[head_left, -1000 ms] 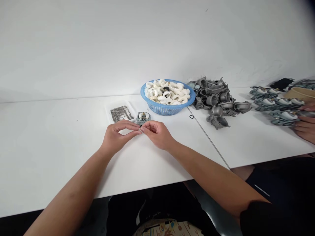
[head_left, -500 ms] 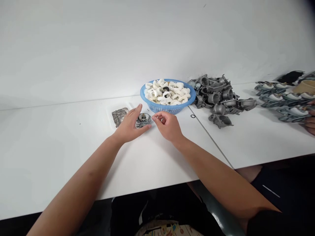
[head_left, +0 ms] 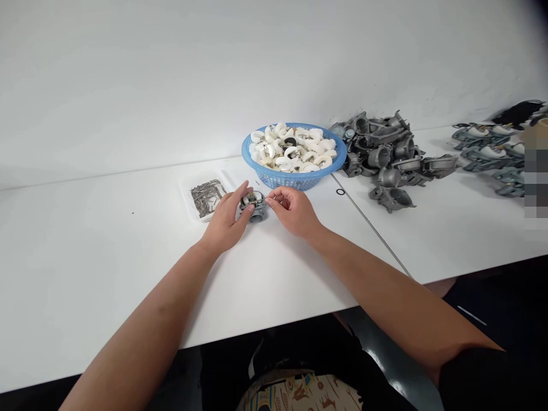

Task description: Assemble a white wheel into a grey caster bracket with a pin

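Observation:
A small grey metal carburetor body (head_left: 256, 206) lies on the white table (head_left: 85, 274), tipped toward me. My left hand (head_left: 226, 218) cups it from the left, thumb and fingers against its sides. My right hand (head_left: 292, 209) sits just to its right, fingers pinched on something thin that I cannot make out, the fingertips almost touching the part. A clear tray of thin metal pins (head_left: 207, 196) lies just left of my left hand.
A blue basket (head_left: 295, 178) of white plastic floats stands behind my hands. A heap of grey carburetor bodies (head_left: 385, 157) lies right of it, with a black O-ring (head_left: 340, 192) near a table seam. Assembled units (head_left: 488, 151) line the far right.
My hands moved from a joined pinch in front of the part out to it. My left hand now grips the part and has tipped it up; my right hand closed in beside it.

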Demonstrator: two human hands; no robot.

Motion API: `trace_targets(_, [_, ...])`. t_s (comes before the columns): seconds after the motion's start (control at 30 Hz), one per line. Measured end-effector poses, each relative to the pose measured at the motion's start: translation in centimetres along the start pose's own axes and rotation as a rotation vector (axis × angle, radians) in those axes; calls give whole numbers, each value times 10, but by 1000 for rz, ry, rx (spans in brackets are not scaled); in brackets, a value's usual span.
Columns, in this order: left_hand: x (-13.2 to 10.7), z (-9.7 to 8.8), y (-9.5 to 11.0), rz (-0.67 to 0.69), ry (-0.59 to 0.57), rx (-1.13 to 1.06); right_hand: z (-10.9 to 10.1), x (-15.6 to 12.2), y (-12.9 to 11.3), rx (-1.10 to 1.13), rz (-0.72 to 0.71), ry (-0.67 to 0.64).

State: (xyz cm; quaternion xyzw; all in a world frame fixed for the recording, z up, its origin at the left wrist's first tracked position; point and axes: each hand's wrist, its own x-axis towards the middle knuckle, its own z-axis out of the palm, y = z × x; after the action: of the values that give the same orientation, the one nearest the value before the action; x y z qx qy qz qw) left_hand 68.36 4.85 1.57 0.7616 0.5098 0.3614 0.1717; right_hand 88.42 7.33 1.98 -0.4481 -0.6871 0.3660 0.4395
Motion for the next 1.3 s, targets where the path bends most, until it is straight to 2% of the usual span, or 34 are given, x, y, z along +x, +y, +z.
trace_targets(0.1, [-2, 2, -1, -57, 17, -120, -1, 0, 1, 12, 4, -40])
trace_targets(0.23, [-3, 3, 3, -60, 13, -187, 0, 0, 3, 28, 25, -87])
trace_targets(0.53, [-4, 4, 10, -89, 45, -161, -8, 3, 0, 94, 64, -129])
trace_targets(0.93, [-2, 5, 6, -80, 58, -204, -3, 2, 5, 114, 26, -173])
trace_targets(1.3, [-3, -1, 16, -67, 70, -131, 1, -1, 1, 83, 19, -135])
